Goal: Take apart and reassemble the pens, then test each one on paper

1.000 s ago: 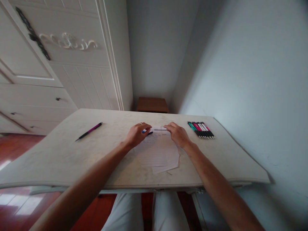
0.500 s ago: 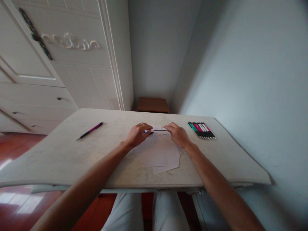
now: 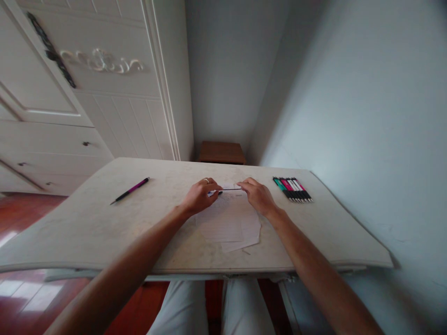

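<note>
Over the papers, a thin dark pen refill (image 3: pixel 231 189) spans level between my two hands. My left hand (image 3: pixel 201 195) is closed on its left end, and a dark pen part with a bit of blue (image 3: pixel 220 192) shows under the fingers, mostly hidden. My right hand (image 3: pixel 257 193) pinches the other end between thumb and fingertips. Beneath lie several overlapping sheets of lined paper (image 3: pixel 226 225), with handwriting near the top. To the left rests a purple and black pen (image 3: pixel 130 190), apart from my hands.
Several pens (image 3: pixel 293 190) with green, pink and white barrels lie side by side at the table's right. The white table (image 3: pixel 167 253) meets a wall on the right. A white cabinet (image 3: pixel 136 125) and a small brown stool-like piece (image 3: pixel 222 152) stand beyond it.
Both hands stay nearly in place with the refill between them. The pen part under my left fingers has shifted slightly and shows less blue.
</note>
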Available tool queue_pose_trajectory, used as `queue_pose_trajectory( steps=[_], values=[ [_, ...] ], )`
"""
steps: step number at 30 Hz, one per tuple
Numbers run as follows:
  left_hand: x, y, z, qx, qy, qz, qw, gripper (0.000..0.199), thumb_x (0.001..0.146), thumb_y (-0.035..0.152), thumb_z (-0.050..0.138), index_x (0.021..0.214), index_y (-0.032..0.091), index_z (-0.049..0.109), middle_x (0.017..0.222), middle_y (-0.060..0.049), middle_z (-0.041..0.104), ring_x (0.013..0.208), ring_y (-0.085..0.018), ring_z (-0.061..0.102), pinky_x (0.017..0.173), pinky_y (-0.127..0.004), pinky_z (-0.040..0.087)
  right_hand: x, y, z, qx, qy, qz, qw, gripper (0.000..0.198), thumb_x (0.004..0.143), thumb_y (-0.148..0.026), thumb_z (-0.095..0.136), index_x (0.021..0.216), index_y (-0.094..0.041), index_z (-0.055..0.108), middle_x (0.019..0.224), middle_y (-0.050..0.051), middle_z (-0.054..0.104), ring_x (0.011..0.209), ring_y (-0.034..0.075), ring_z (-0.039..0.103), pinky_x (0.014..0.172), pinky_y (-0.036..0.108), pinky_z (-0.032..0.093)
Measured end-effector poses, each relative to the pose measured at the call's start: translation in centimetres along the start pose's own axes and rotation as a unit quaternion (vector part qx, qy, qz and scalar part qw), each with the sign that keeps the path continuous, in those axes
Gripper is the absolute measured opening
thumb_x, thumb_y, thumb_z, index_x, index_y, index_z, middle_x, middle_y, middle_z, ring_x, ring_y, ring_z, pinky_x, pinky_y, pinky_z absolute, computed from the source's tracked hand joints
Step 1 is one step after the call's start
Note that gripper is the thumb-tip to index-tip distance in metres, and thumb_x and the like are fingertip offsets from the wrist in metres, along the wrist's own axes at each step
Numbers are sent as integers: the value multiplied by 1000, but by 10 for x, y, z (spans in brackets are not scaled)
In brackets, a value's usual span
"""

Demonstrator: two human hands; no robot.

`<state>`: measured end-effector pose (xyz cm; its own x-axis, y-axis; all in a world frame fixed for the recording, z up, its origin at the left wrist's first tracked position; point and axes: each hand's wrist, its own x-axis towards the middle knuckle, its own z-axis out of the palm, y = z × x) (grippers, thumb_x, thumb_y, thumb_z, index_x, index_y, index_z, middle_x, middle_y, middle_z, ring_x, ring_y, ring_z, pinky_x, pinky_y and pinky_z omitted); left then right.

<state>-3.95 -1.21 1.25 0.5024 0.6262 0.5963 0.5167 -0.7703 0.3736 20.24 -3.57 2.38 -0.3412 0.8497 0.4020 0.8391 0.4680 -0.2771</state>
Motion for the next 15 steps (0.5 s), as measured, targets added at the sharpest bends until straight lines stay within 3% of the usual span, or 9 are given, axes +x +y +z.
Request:
queue_pose_trajectory(
  steps=[5, 11, 15],
  values=[
    [2, 6, -3, -4, -5, -7, 1000, 15, 79, 11, 61, 89, 18, 70, 85, -5, 67, 78, -16, 62, 75, -29, 51, 0, -2, -2, -2, -1, 1, 1000, 38, 91, -8, 44, 115, -26, 67, 102, 3, 67, 89, 17, 63, 76, 25, 47],
    [2, 5, -3, -4, -2, -14, 1000, 11, 86, 19, 58, 83, 18, 69, 82, -4, 66, 76, -15, 60, 73, -27, 49, 0, -4, -1, 20, 5, -4, 1000, 38, 91, -8, 44, 114, -26, 67, 102, 3, 66, 90, 16, 63, 77, 25, 48],
    [3, 3, -3, -7, 15, -28, 999, 13, 87, 20, 56, 83, 19, 69, 83, -5, 67, 79, -16, 61, 76, -29, 49, 2, -1, -6, 59, 79, -1, 995, 33, 94, -21, 46, 123, -24, 62, 109, 6, 64, 98, 19, 61, 85, 30, 49]
  ],
)
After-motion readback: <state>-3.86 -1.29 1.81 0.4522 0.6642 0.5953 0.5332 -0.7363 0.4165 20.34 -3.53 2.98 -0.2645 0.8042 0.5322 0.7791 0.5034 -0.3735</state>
